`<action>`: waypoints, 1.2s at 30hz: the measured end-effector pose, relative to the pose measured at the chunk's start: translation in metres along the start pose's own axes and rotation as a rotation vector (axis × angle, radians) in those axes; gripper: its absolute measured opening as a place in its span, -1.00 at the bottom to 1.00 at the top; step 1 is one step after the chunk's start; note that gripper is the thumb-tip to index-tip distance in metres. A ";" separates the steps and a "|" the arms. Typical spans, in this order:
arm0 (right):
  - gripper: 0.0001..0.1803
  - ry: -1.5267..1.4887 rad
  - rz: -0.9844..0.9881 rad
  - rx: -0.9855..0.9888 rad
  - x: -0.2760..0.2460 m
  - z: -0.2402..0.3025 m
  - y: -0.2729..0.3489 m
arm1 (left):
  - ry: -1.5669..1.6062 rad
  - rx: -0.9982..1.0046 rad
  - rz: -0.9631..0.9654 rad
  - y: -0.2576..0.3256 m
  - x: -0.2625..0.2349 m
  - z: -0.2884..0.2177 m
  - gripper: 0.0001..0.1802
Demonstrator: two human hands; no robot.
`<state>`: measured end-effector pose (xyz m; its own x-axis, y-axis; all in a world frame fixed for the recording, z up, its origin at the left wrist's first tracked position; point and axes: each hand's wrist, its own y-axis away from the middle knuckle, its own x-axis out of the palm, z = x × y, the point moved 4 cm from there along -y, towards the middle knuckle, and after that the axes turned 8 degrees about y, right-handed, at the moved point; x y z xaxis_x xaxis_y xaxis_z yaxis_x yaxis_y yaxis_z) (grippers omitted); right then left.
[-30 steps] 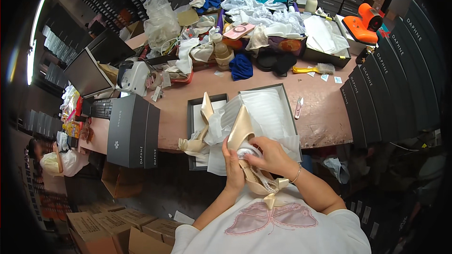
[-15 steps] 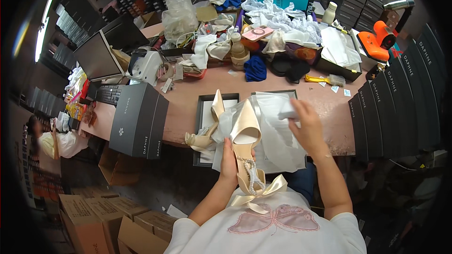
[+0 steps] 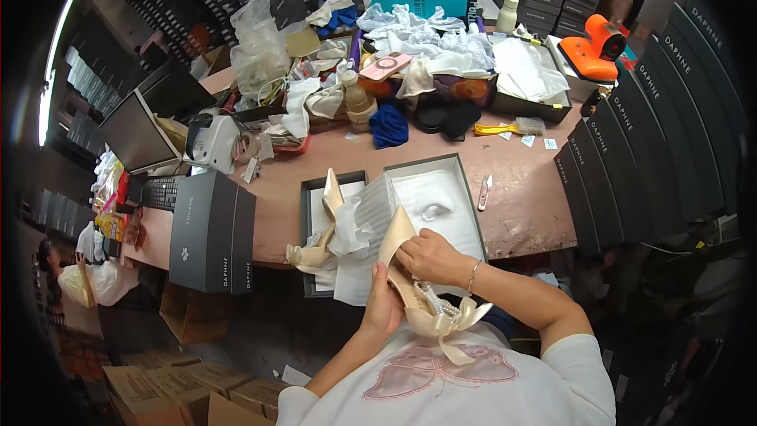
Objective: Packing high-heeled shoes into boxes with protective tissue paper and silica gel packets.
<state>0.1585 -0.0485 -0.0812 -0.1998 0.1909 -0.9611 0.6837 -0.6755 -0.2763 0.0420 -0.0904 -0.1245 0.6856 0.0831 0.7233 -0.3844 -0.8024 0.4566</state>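
A cream satin pointed shoe point(image 3: 398, 239) with a pearl strap and bow is tilted in front of my chest. My left hand point(image 3: 382, 309) is wrapped round its side from below. The curled fingers of my right hand point(image 3: 432, 258) reach into the shoe's opening behind the toe. Whatever those fingertips hold is hidden inside. The matching shoe point(image 3: 334, 199) lies in the left part of a dark shoe box point(image 3: 310, 189), beside loose white tissue paper point(image 3: 371, 209). White sheet lining fills the right part point(image 3: 441, 181), with a small crumpled piece on it.
A small knife-like tool point(image 3: 485, 192) lies right of the box. Behind are a yellow-handled brush point(image 3: 511, 128), a blue cloth point(image 3: 389, 125) and a bottle point(image 3: 356, 99). Dark shoe boxes stand at the left point(image 3: 211, 229) and stacked at the right point(image 3: 631, 142). Cardboard cartons point(image 3: 146, 394) sit lower left.
My right hand has come down from above the box, where it held a white wad, into the shoe's opening. Tissue has shifted off the right box part, whose lining shows. The view has shifted.
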 end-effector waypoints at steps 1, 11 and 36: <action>-0.87 -0.006 0.000 0.022 0.004 0.001 0.003 | -0.011 0.012 -0.006 0.001 -0.002 0.000 -0.32; -0.89 0.041 -0.006 -0.005 -0.002 0.007 0.016 | 0.037 -0.020 0.009 -0.002 -0.011 0.010 -0.47; -0.64 -0.355 -0.036 0.283 0.020 0.008 -0.005 | 0.095 0.136 0.027 -0.003 0.018 0.008 -0.22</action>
<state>0.1453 -0.0470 -0.0990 -0.4820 -0.0055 -0.8762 0.4631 -0.8505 -0.2494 0.0599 -0.0910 -0.1170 0.6122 0.1103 0.7829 -0.3105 -0.8772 0.3663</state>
